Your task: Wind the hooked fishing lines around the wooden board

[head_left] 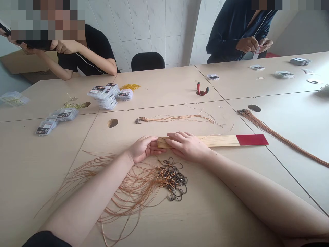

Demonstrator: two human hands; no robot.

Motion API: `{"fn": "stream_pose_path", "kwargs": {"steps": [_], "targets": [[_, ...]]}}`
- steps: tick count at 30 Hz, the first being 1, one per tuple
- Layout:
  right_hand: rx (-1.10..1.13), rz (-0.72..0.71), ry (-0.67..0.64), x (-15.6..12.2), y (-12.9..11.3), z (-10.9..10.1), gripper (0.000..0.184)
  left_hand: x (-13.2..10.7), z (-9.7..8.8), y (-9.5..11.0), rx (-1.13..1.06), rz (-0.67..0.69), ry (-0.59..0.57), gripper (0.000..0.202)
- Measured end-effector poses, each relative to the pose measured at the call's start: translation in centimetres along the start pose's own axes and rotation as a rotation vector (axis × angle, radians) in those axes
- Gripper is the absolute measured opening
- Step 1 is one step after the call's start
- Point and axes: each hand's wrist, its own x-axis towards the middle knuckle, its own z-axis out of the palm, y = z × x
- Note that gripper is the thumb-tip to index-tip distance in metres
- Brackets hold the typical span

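A long, thin wooden board (221,141) with a dark red right end (252,140) lies across the table in front of me. My left hand (142,149) is closed at its left end, thumb on top and fingers beneath. A dark fish hook (161,138) shows on the wood between my hands. My right hand (189,146) rests over the board with bent fingers, holding it near that hook; its fingertips partly cover the hook. Just below my hands lies a pile of dark fish hooks (176,180), tied to orange-brown lines (123,195) that fan out leftward beneath my left forearm.
Beyond the board lies a small bundle of hooked lines (177,118); a longer bundle (280,135) stretches rightward. Red-handled pliers (202,90) stand in a table hole. Stacked clear boxes (106,96) sit at left. Two people (89,51) occupy the far side.
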Motion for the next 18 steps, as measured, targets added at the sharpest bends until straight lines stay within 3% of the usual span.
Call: {"fn": "stream_pose_path", "kwargs": {"steps": [18], "targets": [[-0.023, -0.013, 0.006, -0.06, 0.02, -0.03, 0.026, 0.06, 0.05, 0.15, -0.042, -0.039, 0.012, 0.027]]}}
